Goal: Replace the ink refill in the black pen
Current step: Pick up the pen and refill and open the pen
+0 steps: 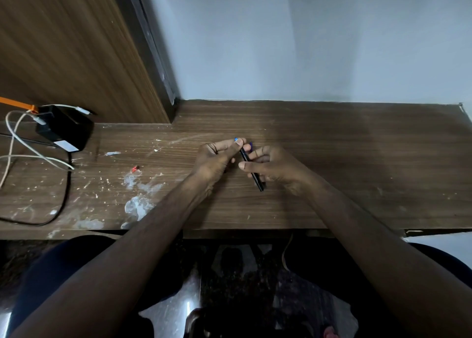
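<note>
The black pen (251, 170) is a thin dark barrel held slanted above the middle of the wooden desk (332, 159), its lower end toward me. My right hand (270, 165) grips the barrel around its middle. My left hand (217, 156) pinches the pen's far end, where a small blue piece (236, 139) shows at the fingertips. A second bit of blue or purple (251, 144) peeks out behind my right fingers; what it is cannot be made out.
A black power adapter (65, 129) with white and black cables (30, 156) lies at the desk's far left. A small red object (134, 169) and white paint smears (138, 205) mark the desk left of my hands. A wall stands behind.
</note>
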Action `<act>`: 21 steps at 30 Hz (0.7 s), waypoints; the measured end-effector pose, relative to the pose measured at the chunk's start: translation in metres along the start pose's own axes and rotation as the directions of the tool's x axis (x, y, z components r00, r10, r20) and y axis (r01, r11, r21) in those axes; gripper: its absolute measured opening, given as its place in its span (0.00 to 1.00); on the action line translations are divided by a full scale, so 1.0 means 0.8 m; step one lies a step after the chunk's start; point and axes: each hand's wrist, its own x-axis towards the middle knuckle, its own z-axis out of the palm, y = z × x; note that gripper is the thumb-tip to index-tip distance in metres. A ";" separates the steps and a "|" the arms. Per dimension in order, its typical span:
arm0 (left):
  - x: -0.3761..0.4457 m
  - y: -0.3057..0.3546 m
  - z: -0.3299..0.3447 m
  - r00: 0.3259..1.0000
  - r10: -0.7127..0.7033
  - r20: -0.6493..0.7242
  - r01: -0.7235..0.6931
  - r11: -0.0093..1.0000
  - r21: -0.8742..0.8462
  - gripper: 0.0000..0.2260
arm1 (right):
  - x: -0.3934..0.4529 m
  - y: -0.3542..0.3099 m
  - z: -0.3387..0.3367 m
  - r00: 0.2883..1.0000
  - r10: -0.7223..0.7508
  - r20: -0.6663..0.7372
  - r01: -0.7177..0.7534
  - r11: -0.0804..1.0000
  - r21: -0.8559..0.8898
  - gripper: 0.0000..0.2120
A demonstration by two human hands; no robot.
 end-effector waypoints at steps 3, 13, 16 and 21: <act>0.000 0.000 0.000 1.000 0.029 0.000 -0.028 0.999 0.044 0.11 | -0.003 -0.003 -0.003 0.993 0.034 0.113 -0.038 0.999 0.035 0.07; 0.001 -0.002 0.001 0.996 0.076 0.050 -0.081 0.992 0.096 0.11 | -0.015 -0.009 0.002 0.995 0.066 0.073 -0.068 0.997 0.031 0.09; 0.001 0.001 -0.002 0.997 0.053 0.062 -0.059 0.994 0.089 0.11 | -0.015 -0.008 0.003 0.994 0.059 0.096 -0.061 0.998 0.014 0.11; -0.001 0.004 -0.001 0.998 0.056 0.007 -0.056 0.989 0.140 0.09 | -0.010 -0.001 0.005 0.999 0.041 0.004 -0.041 0.996 -0.079 0.13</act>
